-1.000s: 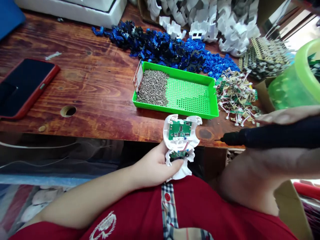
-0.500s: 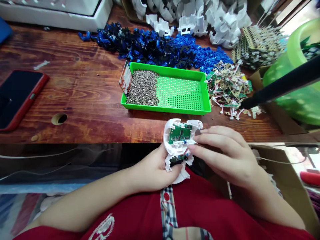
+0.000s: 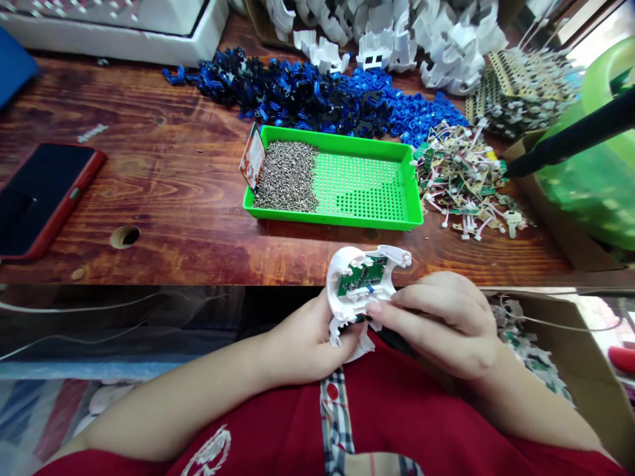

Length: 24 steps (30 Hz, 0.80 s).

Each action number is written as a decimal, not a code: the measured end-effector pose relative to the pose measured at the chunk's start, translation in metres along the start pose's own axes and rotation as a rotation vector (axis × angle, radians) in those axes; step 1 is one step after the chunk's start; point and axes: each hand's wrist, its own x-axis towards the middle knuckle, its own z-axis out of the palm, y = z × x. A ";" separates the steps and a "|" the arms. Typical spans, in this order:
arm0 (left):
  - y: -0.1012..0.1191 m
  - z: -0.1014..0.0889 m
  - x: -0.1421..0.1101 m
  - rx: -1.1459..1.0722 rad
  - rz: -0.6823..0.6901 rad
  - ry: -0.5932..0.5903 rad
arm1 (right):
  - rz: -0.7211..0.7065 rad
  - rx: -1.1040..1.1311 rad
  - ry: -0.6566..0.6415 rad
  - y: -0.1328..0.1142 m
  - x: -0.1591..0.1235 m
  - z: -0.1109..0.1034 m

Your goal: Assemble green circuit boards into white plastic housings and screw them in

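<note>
My left hand grips a white plastic housing from the left and below, its thumb across the lower part. Inside the housing sits a green circuit board. A second white piece below is partly covered by that thumb. With fingers bent together, my right hand presses its index fingertip and thumb side against the housing's lower right edge. Whatever may lie under those fingertips is hidden.
A green perforated tray holds many small screws. Behind it lie blue and black plastic parts and white shells. Small wired boards are heaped to the right. A red-cased phone rests at left.
My right hand's fingers have curled in and moved down and left onto the housing's lower edge. The housing has tilted, and its lower board is now mostly covered.
</note>
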 end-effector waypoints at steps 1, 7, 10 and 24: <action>-0.001 0.000 0.000 0.011 0.007 0.001 | 0.029 0.008 -0.015 -0.001 -0.001 0.001; -0.004 -0.001 -0.001 0.052 0.014 0.008 | -0.027 -0.024 -0.062 -0.003 -0.002 0.004; -0.004 -0.001 -0.001 0.061 0.010 0.002 | -0.093 -0.013 -0.072 -0.003 -0.003 0.006; -0.009 -0.004 -0.001 0.134 -0.004 -0.048 | 0.182 0.191 -0.013 -0.010 0.003 0.008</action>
